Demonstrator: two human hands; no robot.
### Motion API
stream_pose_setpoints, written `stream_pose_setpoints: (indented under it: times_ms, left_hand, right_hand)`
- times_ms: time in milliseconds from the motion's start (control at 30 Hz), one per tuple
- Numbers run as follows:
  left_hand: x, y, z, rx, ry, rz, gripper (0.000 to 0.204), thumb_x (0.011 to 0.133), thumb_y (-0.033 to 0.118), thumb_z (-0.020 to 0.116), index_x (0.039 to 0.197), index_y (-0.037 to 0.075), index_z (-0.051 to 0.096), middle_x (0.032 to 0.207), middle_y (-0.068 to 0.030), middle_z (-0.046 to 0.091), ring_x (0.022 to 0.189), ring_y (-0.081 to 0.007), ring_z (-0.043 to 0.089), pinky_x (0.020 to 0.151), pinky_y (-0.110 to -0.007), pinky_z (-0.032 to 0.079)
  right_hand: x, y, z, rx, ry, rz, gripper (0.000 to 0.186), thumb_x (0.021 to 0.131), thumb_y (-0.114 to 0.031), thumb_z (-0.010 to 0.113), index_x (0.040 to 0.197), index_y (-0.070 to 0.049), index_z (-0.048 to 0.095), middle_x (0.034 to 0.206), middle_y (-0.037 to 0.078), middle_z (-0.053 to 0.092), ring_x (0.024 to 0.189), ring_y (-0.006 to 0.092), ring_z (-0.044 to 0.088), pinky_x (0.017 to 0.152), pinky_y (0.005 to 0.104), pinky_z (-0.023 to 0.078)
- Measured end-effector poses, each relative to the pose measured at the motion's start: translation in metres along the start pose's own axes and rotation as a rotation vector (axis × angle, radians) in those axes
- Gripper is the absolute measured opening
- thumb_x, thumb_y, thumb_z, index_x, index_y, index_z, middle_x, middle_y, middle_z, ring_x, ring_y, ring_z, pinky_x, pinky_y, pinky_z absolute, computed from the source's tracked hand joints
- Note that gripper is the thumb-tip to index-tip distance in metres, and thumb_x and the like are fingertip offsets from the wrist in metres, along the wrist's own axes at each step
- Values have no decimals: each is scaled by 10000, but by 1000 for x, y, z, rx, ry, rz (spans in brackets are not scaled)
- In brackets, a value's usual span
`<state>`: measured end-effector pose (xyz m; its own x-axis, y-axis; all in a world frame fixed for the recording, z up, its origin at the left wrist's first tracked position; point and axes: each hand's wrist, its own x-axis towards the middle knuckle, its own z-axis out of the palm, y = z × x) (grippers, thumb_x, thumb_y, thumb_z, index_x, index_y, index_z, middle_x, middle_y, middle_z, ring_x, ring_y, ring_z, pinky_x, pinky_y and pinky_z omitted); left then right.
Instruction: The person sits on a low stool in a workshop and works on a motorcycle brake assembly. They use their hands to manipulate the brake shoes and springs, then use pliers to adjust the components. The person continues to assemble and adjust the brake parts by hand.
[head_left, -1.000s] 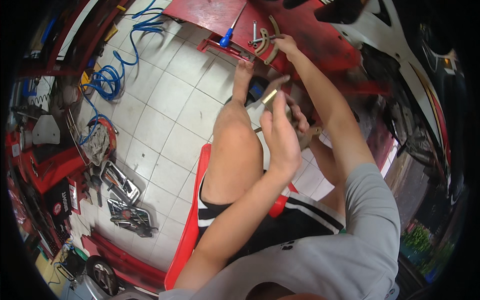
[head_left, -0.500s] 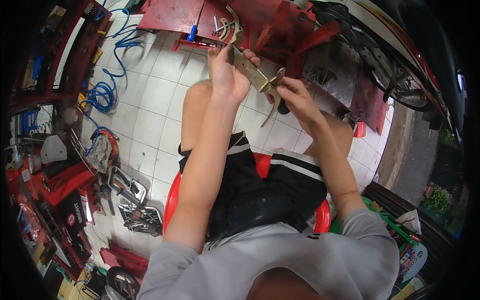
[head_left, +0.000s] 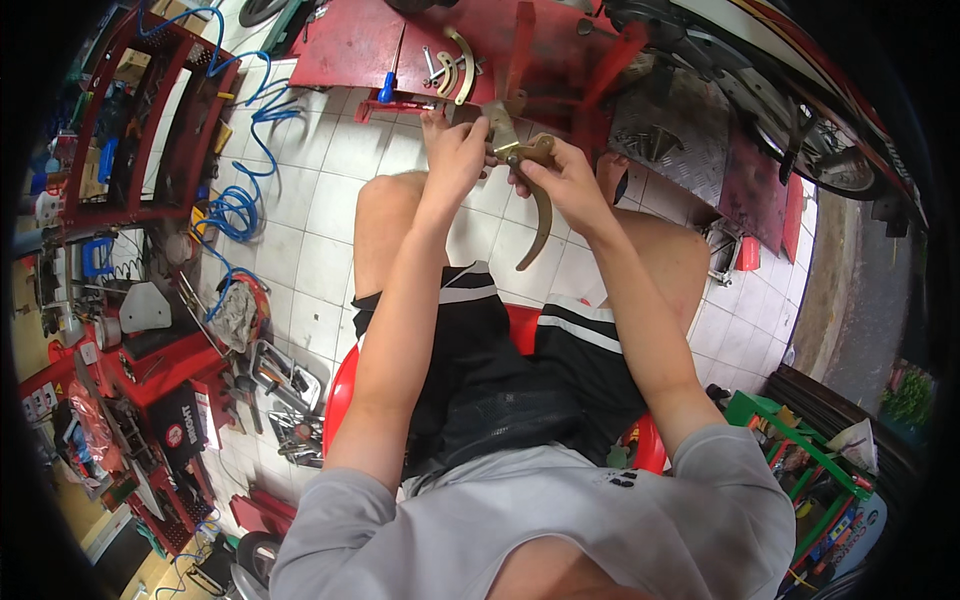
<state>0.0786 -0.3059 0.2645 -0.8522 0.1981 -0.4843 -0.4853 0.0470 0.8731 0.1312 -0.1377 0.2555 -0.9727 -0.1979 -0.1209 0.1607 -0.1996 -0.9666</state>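
A brass-coloured metal bracket [head_left: 506,132] with a long curved arm is held up over the gap between my knees. My left hand [head_left: 460,160] has its fingers closed on the bracket's left side, with the fingertips partly hidden. My right hand [head_left: 570,192] pinches it at the joint where the curved arm [head_left: 541,232] starts; that arm hangs down toward me. Beyond the hands, on a red metal bench [head_left: 345,45], lie two curved brass-coloured strips, the larger strip [head_left: 464,62] beside some wrenches [head_left: 430,64]. A blue-handled screwdriver [head_left: 387,88] rests near the bench's front edge.
A motorcycle [head_left: 760,110] stands at the far right above a metal plate [head_left: 670,130]. Coiled blue hose [head_left: 235,212] hangs at left, near a red rack [head_left: 130,130]. Tool trays [head_left: 285,380] sit on the tiled floor beside my red stool [head_left: 340,395]; a green rack [head_left: 775,430] is at right.
The bracket has turned in my hands, so its curved arm now shows at full length and points toward me. My hands have come closer together, and the view has shifted slightly.
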Motion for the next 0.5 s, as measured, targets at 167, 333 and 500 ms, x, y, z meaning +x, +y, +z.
stream_pose_setpoints:
  times_ms: [167,333,500]
  left_hand:
    - [0,-25,0,-263,-150,68,259,948,242,509,1004,36,655,888,-41,661,805,-139,639,660,-292,491]
    - [9,-53,31,-332,-296,80,192,933,235,529,1038,123,644,960,0,655,891,-118,601,736,-300,443]
    - [-5,-47,1,298,-87,168,320,945,272,561,1044,-11,674,898,-73,696,769,-154,634,606,-297,511]
  right_hand:
    - [8,19,0,-17,202,-38,129,905,-44,595,1023,6,613,800,47,645,659,93,579,580,243,464]
    - [4,27,-24,-241,344,-114,83,862,-93,658,915,-29,657,704,-3,615,587,70,529,503,257,420]
    - [-9,50,-11,-139,171,-42,88,910,-106,622,926,-19,614,708,30,600,561,95,542,491,248,422]
